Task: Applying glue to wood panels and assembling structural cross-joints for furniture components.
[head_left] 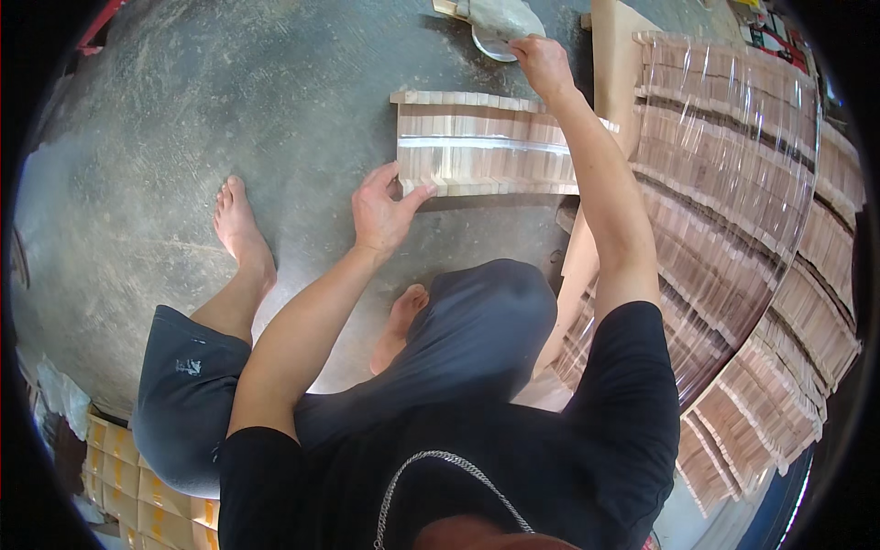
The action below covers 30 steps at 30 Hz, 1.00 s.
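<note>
A row of thin wooden slats [477, 147], bundled side by side with a strip of clear tape across them, lies on the grey concrete floor in front of me. My left hand [383, 209] rests on the row's near left corner, fingers spread and pressing on its edge. My right hand [541, 60] reaches past the row's far side, fingers closed on a roll of clear tape [493, 44] beside a grey cloth bundle [500, 16].
A large stack of taped slat bundles [733, 211] fills the right side. My bare feet [240, 229] and knees are on the floor. Yellow cardboard boxes [128, 477] sit at the lower left. A cardboard sheet [616, 64] stands near the stack.
</note>
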{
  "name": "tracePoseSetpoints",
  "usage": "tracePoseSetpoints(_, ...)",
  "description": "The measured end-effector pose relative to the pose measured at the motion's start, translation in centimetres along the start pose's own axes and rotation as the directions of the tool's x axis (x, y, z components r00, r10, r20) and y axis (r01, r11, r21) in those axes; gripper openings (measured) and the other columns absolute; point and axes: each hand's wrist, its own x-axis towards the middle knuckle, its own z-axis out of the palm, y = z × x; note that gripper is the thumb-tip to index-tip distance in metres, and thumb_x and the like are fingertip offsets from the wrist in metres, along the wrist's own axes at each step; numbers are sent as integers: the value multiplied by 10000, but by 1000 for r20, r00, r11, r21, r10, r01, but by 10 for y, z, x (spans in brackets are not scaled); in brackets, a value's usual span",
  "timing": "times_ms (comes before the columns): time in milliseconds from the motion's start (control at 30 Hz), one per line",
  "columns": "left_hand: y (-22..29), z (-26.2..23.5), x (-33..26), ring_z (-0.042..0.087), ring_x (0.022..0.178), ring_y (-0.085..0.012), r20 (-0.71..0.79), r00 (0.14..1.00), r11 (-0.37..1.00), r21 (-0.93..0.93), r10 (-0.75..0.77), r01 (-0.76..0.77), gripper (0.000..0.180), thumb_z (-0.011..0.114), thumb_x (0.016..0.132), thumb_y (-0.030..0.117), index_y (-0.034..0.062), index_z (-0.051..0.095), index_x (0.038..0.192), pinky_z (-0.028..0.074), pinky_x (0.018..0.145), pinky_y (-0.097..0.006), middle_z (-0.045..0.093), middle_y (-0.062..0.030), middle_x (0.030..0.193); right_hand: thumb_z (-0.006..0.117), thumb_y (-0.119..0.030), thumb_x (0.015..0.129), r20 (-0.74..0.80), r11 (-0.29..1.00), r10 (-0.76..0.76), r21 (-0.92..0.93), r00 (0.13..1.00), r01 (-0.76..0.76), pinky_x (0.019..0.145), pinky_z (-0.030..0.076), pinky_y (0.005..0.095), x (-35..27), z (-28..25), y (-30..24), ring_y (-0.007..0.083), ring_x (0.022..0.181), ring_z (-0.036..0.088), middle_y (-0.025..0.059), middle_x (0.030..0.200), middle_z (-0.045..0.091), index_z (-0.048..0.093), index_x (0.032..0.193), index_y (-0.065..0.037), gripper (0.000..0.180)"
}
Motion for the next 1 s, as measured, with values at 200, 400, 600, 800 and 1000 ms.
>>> tracePoseSetpoints(200, 1, 0, -1, 697, 953, -258, -10, 1000, 1000, -1, 4, -4, 493, 877, 751, 252, 30, 725, 1164, 555, 862, -364, 700, -155, 1136, 731, -147, 910, 274, 732, 332, 528, 903, -430, 722, 600, 310, 6, -8, -6, 187, 803, 756, 100, 888, 773, 795, 996, -63, 136)
tracePoseSetpoints(400, 2, 1, -1, 697, 984, -256, 2, 1000, 1000, -27, -6, 6, 508, 882, 753, 244, 27, 719, 1183, 558, 874, -365, 693, -162, 1154, 718, -101, 945, 340, 261, 417, 844, 843, -469, 704, 610, 262, -6, -6, 18, 162, 774, 737, 120, 921, 754, 734, 1077, 75, 221)
tracePoseSetpoints(600, 1, 1, 0, 697, 1011, -261, 8, 1000, 1000, -23, -15, 15, 524, 889, 753, 239, 9, 711, 1188, 560, 887, -365, 688, -162, 1169, 701, -79, 958, 329, 206, 494, 855, 805, -476, 732, 622, 268, -12, -8, 21, 177, 762, 731, 144, 922, 736, 693, 1094, 115, 236)
tracePoseSetpoints(800, 1, 1, 0, 697, 1026, -259, 3, 1000, 1000, -19, -4, 4, 524, 883, 761, 223, 4, 705, 1202, 567, 893, -362, 679, -167, 1190, 687, -77, 969, 491, -5, 418, 843, 764, -538, 777, 626, 270, -11, -8, 16, 181, 825, 723, 129, 978, 715, 651, 1168, 121, 283)
tracePoseSetpoints(1000, 2, 1, -1, 696, 1052, -261, 30, 999, 998, -63, -27, 29, 531, 880, 768, 233, -2, 702, 1209, 564, 919, -361, 668, -175, 1217, 658, -75, 988, 569, -260, 384, 823, 727, -506, 795, 627, 267, -21, -19, 37, 173, 857, 713, 122, 1038, 697, 640, 1165, 106, 253)
